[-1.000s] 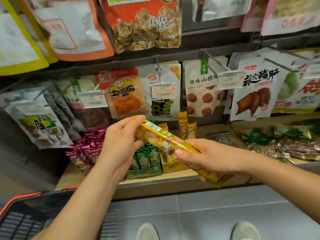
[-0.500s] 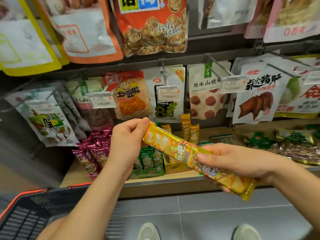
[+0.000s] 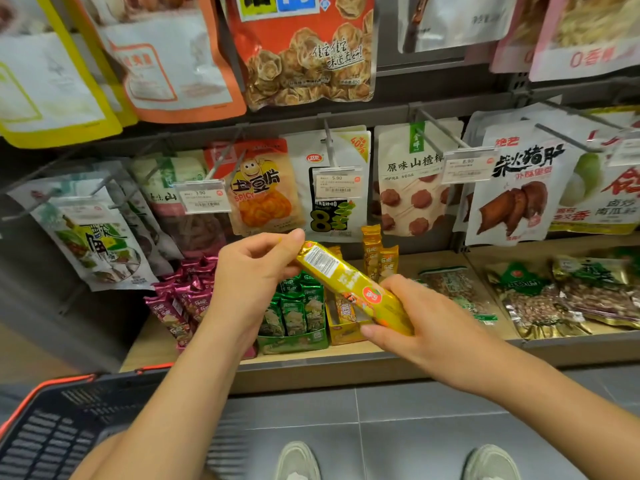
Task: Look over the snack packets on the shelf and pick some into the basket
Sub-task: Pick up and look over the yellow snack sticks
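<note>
Packet point(image 3: 346, 285): held tilted before shelf point(image 3: 329, 372); basket point(image 3: 52, 438) at lower left
Left hand point(image 3: 252, 275): pinches top end
Right hand point(image 3: 426, 327): grips lower end
Handling: likely light, slick foil, crushable; hold ends or middle, gently

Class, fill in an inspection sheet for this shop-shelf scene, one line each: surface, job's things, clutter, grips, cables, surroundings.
Surface: wooden shelf, stocked with snack packets.
Job's things: yellow packet held slanted in front of the shelf, barcode showing; basket at lower left, contents unclear.
Clutter: green packets upright in a box, with magenta packets to their left; hanging bags on pegs above, with price tags.
Grips: left hand pinches the packet's upper end; right hand holds its lower end.
Cables: nothing seen.
Surroundings: grey tiled floor; two shoes at the bottom edge.
</note>
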Available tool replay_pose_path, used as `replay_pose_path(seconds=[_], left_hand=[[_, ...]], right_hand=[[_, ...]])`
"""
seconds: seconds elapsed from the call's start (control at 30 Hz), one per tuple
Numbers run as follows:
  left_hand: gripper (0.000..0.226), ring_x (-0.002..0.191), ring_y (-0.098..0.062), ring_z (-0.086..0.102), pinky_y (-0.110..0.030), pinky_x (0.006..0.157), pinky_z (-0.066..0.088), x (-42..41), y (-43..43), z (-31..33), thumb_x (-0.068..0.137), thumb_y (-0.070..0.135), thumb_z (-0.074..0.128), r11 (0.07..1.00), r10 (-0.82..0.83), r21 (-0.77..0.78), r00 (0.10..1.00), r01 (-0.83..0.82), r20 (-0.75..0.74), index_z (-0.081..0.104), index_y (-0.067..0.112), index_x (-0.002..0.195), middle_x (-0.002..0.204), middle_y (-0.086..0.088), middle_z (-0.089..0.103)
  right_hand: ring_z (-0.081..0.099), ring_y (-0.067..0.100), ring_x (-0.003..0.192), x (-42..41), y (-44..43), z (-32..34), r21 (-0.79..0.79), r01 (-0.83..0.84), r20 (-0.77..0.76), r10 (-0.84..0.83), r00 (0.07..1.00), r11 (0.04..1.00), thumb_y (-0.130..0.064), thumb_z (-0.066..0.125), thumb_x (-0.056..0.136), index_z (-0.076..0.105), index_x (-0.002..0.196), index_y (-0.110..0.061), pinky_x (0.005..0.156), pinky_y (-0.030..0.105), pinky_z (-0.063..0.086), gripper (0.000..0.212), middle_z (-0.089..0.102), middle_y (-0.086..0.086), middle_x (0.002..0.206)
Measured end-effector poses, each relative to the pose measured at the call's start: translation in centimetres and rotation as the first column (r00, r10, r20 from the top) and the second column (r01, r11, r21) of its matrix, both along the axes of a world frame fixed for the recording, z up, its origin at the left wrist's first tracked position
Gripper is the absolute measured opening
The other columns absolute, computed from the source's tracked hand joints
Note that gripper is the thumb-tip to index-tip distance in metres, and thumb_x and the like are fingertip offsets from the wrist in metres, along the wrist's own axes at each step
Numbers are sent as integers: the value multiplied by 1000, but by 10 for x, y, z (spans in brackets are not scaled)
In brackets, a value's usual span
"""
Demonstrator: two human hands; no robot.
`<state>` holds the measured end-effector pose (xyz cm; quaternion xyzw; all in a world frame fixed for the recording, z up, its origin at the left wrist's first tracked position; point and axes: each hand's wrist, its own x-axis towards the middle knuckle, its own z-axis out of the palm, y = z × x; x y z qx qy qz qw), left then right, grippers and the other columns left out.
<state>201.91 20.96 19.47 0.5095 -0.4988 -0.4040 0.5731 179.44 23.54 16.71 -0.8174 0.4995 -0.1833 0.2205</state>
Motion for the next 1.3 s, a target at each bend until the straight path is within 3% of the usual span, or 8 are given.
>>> replay_pose_path(seconds=[0.23, 0.33, 0.47, 0.63, 0.87, 1.03, 1.13, 1.3], left_hand=[[36, 59, -6, 60, -15, 51, 47, -5, 4, 0, 62, 52, 79, 998, -68, -9, 995, 68, -71, 77, 16, 66, 66, -1, 70], [25, 68, -7, 67, -13, 57, 51, 5, 3, 4, 62, 35, 77, 977, -199, 32, 952, 212, -232, 80, 13, 75, 77, -3, 75], [25, 79, -12, 69, -18, 66, 53, 9, 6, 2, 63, 33, 78, 979, -201, -2, 973, 202, -117, 80, 19, 83, 85, -6, 76], [15, 56, -8, 60, -15, 50, 49, 5, 7, 0, 72, 25, 71, 984, -172, 22, 972, 178, -163, 78, 12, 73, 65, -5, 68], [25, 49, -7, 42, -17, 47, 35, 1, 3, -3, 74, 44, 67, 997, -68, -48, 997, 66, -43, 65, 25, 59, 55, 5, 56], [32, 69, -11, 60, -29, 66, 50, -7, -1, -8, 70, 43, 70, 999, -32, 17, 968, 38, -249, 63, 16, 86, 76, 0, 66], [54, 81, -13, 67, -33, 71, 57, -22, 2, -13, 65, 40, 73, 980, -126, 105, 939, 167, -319, 61, 11, 109, 85, 1, 71], [57, 77, -12, 70, -27, 64, 56, -35, 6, -19, 66, 33, 74, 955, -185, 165, 929, 247, -321, 61, 7, 116, 87, 0, 74]], right_hand=[[62, 4, 74, 14, 0, -5, 183, -113, 347, 43, 937, 977, -38, 67, 88, 38, 112, -42, 61, 22, 52, 38, 62, -10, 94], [65, 16, 82, 10, -5, 1, 256, -169, 455, 35, 890, 952, -39, 61, 91, 49, 114, -36, 74, 37, 56, 26, 66, -5, 97], [68, 17, 98, 3, -11, 3, 426, -233, 531, -32, 847, 874, -49, 62, 82, 56, 117, -36, 93, 42, 53, 38, 70, -4, 107], [62, 16, 60, 7, -8, 11, 589, -328, 607, -136, 783, 738, -56, 57, 86, 61, 94, -35, 55, 27, 52, 23, 67, 7, 75], [61, 20, 48, 2, -4, 17, 684, -503, 654, -137, 744, 528, -56, 69, 79, 55, 98, -42, 45, 26, 51, 28, 63, 10, 79], [71, 22, 73, 12, -5, 14, 584, -369, 677, -183, 713, 723, -41, 74, 78, 54, 100, -17, 60, 28, 55, 38, 73, 6, 80], [57, 5, 56, 22, -4, 10, 463, -213, 653, -168, 738, 861, -45, 69, 75, 61, 85, -18, 52, 18, 44, 30, 63, -9, 65], [60, 13, 66, 26, -6, 5, 453, -170, 632, -180, 754, 875, -19, 69, 87, 67, 96, -11, 59, 25, 53, 13, 62, 6, 77]])
